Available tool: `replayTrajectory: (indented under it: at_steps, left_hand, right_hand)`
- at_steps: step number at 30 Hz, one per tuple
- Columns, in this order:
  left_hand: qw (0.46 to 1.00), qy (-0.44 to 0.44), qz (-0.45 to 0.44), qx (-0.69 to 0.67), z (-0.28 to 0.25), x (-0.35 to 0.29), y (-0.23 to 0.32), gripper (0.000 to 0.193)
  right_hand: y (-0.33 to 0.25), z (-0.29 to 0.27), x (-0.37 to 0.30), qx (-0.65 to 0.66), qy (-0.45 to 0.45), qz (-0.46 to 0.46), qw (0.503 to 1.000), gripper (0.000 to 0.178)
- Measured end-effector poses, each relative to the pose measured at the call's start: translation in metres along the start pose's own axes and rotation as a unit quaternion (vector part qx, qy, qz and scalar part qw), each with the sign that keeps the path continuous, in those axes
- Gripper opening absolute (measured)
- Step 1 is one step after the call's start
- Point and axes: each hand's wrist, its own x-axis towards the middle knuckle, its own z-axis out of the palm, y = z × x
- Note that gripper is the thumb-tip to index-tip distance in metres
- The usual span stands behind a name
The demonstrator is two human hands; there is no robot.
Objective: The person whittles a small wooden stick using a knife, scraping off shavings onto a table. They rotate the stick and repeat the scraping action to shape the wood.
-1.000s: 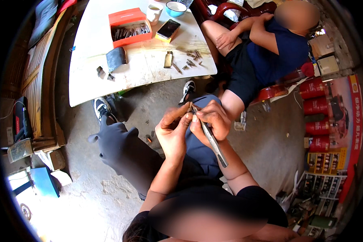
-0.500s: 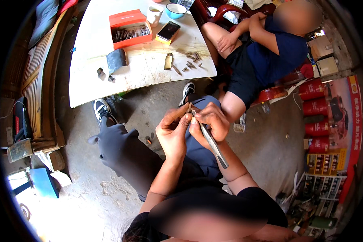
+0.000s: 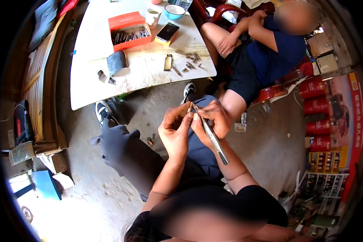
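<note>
Above my lap, my left hand point(image 3: 175, 131) is closed, its thumb and forefinger pinching a small brownish piece point(image 3: 190, 107). Close beside it, almost fingertip to fingertip, my right hand point(image 3: 214, 119) grips a long, narrow grey metal tool point(image 3: 214, 145). The tool's wider end, with a dark slot in it, points back toward my right forearm. Its narrow tip meets or nearly meets the small piece; fingers hide the exact contact. On the table, several small brown pieces point(image 3: 191, 64) lie by a small yellow box point(image 3: 167, 62).
The white table point(image 3: 84, 88) carries an orange-red box point(image 3: 130, 40) of small pieces, a phone point(image 3: 167, 31), a mug point(image 3: 153, 17), a blue bowl point(image 3: 174, 12) and a curved dark sheet point(image 3: 117, 63). A seated person point(image 3: 266, 52) is at the right; a wooden bench point(image 3: 40, 84) stands left.
Both hands keep their grips, with only slight shifts of the fingers and tool. The whole view has tilted a little. The seated person stays in the same pose.
</note>
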Motion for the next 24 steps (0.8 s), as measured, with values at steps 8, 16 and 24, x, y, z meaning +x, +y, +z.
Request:
replayTrajectory:
  at_steps: [8,16,24]
  left_hand:
    - [1.0,-0.002,0.005,0.002,-0.001,0.0002,0.0017,0.025]
    - [1.0,-0.012,-0.026,-0.006,0.0005,0.0031,-0.003,0.027]
    - [0.998,-0.004,-0.05,-0.026,-0.0041,0.0038,-0.0035,0.026]
  right_hand:
    - [-0.0014,0.0009,-0.0019,-0.007,-0.003,-0.001,1.0,0.018]
    - [0.0046,-0.0028,-0.0024,-0.005,-0.012,0.01,1.0,0.017]
    - [0.0025,0.0008,-0.0058,-0.007,-0.017,0.031,0.999,0.015]
